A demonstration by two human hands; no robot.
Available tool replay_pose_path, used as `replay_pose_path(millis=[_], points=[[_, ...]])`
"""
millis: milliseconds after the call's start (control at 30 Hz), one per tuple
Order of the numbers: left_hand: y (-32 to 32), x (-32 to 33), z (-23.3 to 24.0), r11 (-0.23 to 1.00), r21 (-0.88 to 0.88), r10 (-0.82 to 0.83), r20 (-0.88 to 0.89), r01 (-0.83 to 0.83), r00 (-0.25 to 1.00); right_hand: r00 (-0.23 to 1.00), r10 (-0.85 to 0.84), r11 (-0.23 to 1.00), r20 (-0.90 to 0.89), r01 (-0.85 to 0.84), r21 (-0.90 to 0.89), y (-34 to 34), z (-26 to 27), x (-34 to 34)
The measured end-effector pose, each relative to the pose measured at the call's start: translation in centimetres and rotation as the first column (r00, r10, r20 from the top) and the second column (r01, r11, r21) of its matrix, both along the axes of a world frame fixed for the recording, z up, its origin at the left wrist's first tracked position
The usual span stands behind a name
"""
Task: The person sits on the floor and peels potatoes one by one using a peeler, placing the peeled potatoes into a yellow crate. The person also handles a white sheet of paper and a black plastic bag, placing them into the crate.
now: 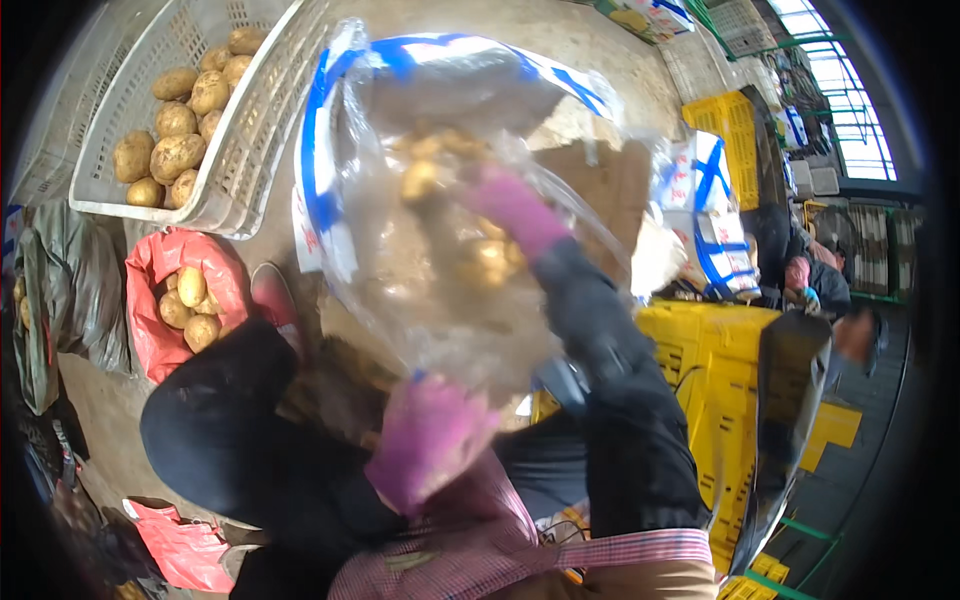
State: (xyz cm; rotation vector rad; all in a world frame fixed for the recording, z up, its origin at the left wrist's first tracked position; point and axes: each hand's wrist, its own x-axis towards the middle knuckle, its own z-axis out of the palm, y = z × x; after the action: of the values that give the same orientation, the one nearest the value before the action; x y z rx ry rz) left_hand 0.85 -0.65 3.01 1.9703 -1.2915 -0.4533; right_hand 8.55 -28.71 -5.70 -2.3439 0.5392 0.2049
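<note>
Before me stands an open carton with blue-and-white printed edges [319, 172], lined with a clear plastic bag [390, 315]. Blurred potatoes [491, 262] lie inside it in two groups. My right hand [517, 206], in a pink glove, reaches into the liner beside the upper group; motion blur hides its fingertips, so I cannot tell whether it grips a potato. Close to my body, my left hand [435, 439], also pink-gloved, is at the near rim of the liner. Its fingers are blurred, and whether they pinch the plastic is unclear.
A white plastic crate [247, 161] of potatoes stands upper left. Below it sits an open red bag [154, 315] with potatoes, beside a grey-green sack [90, 292]. Yellow crates [697, 360] border my right side. Folded printed cartons [709, 210] lie beyond. Another person's gloved hand [797, 274] shows far right.
</note>
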Motion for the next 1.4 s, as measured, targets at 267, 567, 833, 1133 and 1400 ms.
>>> replay_pose_path(millis=[267,567,833,1133,1400], points=[[2.8,0.6,-3.4,1.0,-0.001,-0.028,-0.254,0.029,0.967,0.912,-0.409,0.909,0.034,0.41,-0.07,0.3,-25.3,10.5],[1.4,1.0,-2.1,0.988,-0.153,0.0,-0.227,-0.035,0.974,0.899,0.04,0.963,0.436,-0.151,0.224,-5.2,-14.8,2.1],[0.9,0.5,-0.3,0.999,-0.042,0.008,-0.131,-0.013,0.991,0.94,-0.341,0.007,-0.004,0.007,1.0,4.1,13.4,-8.7],[1.2,-0.5,0.0,0.811,-0.483,0.096,-0.447,-0.33,0.889,0.792,-0.565,-0.449,-0.231,-0.06,0.891,14.1,15.9,-21.5],[-0.8,-1.7,-3.0,0.822,-0.555,-0.233,-0.533,-0.128,0.813,0.731,-0.666,-0.318,-0.15,-0.096,0.943,18.9,14.0,-23.5]])
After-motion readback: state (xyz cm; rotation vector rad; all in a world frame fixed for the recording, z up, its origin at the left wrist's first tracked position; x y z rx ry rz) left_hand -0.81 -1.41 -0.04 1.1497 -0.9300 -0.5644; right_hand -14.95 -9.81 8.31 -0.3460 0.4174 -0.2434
